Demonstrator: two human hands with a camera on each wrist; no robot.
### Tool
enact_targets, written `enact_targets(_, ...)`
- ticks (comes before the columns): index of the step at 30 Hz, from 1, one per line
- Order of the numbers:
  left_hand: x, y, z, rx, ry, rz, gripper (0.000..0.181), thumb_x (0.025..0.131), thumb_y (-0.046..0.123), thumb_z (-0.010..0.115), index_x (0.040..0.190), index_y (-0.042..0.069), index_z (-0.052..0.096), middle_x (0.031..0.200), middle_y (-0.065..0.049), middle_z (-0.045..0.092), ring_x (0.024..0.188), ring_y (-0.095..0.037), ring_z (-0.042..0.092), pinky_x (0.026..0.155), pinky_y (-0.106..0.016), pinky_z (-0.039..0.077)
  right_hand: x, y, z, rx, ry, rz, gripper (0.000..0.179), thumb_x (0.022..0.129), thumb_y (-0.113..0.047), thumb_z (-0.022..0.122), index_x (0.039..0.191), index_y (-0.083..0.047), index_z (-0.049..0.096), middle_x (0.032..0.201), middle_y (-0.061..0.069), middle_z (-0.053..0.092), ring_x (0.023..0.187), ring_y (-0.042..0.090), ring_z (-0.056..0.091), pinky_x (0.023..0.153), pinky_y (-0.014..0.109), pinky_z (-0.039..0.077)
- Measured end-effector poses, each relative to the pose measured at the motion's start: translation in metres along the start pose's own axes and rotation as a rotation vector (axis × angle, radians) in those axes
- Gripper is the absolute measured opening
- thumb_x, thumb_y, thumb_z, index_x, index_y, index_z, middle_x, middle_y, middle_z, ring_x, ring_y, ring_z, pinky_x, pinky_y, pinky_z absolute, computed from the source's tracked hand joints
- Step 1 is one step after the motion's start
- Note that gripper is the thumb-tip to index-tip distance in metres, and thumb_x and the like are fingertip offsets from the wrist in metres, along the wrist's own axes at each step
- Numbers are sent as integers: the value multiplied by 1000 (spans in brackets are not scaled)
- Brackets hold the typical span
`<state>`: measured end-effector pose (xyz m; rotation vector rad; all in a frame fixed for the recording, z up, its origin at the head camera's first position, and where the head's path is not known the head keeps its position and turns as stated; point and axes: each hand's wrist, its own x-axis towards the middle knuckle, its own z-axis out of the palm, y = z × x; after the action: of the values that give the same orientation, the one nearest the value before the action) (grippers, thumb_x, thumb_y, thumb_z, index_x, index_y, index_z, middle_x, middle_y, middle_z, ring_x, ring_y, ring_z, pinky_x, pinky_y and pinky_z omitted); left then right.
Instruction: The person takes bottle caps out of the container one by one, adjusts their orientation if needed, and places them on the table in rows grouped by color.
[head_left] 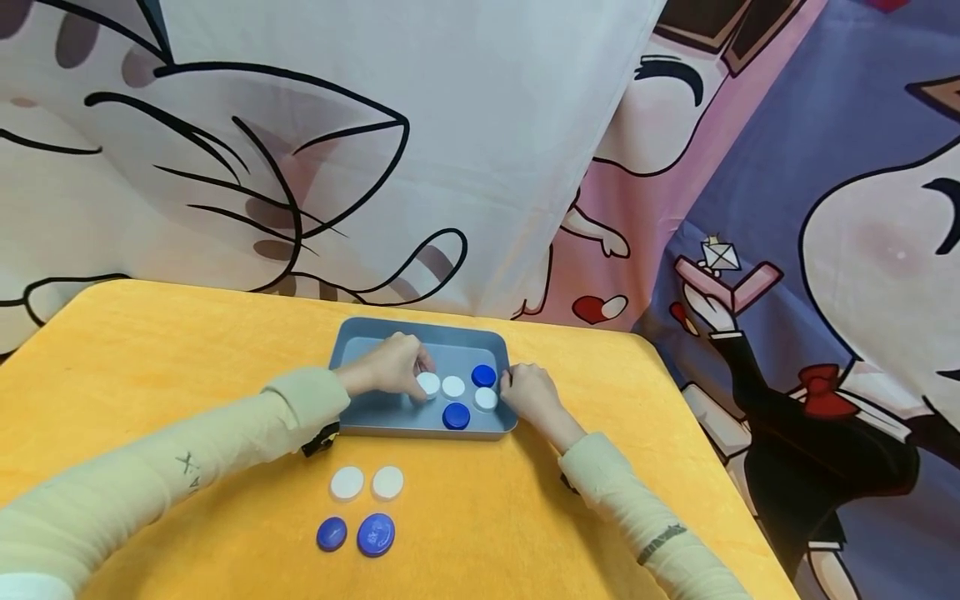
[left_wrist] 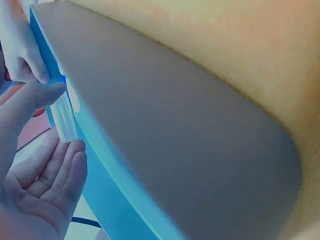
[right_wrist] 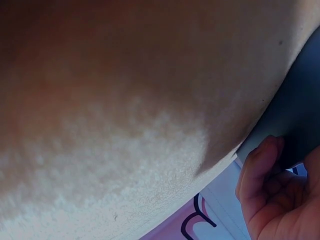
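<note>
Left hand (head_left: 390,364) pinches a white cap (head_left: 428,385) (over the blue tray (head_left: 454,353)); right hand (head_left: 534,395) grips the tray's right edge.

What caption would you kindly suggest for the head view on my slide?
Left hand pinches a white cap over a tray; right hand holds the tray's edge.

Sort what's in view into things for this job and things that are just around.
Likely the job:
white bottle cap pinched by the left hand
blue-gray tray, right hand at its rim
two white caps and two blue caps inside
probably the white pair and blue pair outside

Just around:
cartoon-print backdrop
</note>
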<state>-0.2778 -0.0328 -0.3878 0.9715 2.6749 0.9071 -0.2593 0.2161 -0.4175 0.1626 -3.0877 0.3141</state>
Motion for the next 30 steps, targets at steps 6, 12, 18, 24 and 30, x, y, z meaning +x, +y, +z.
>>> enact_targets(6, -2, 3, 0, 5, 22, 1, 33, 65, 13, 85, 94, 1, 74, 88, -9, 74, 74, -12, 62, 68, -24, 53, 0, 1, 1, 4, 0, 4, 42, 96, -18, 52, 55, -9, 50, 48, 2, 43, 46, 17, 47, 46, 23, 34)
enact_targets(12, -10, 9, -2, -22, 47, 22, 33, 66, 13, 85, 94, 1, 74, 89, -9, 74, 72, -12, 60, 66, -23, 52, 1, 1, 1, 2, -7, 16, 41, 96, -19, 51, 56, -8, 51, 49, 2, 45, 47, 17, 48, 46, 23, 34)
enact_targets(18, -23, 17, -1, -59, 57, 21, 32, 65, 14, 85, 93, 4, 75, 85, -4, 72, 69, -10, 56, 61, -20, 49, 1, 1, 2, 6, -18, 17, 41, 96, -19, 51, 56, -9, 51, 49, 2, 43, 46, 17, 48, 46, 23, 35)
enact_targets(24, -35, 24, 2, -80, 70, 34, 33, 64, 15, 87, 92, 5, 75, 79, 0, 70, 67, -8, 53, 59, -18, 47, 0, 1, 1, 6, -9, 14, 42, 96, -18, 52, 55, -9, 48, 49, 1, 40, 46, 17, 47, 46, 24, 34)
enact_targets(30, -41, 28, 5, -81, 58, 28, 34, 65, 17, 87, 94, 6, 75, 85, -2, 72, 70, -11, 55, 61, -17, 48, 1, 0, 1, -3, -9, 12, 42, 95, -18, 52, 55, -9, 47, 49, 1, 40, 47, 18, 47, 47, 24, 33)
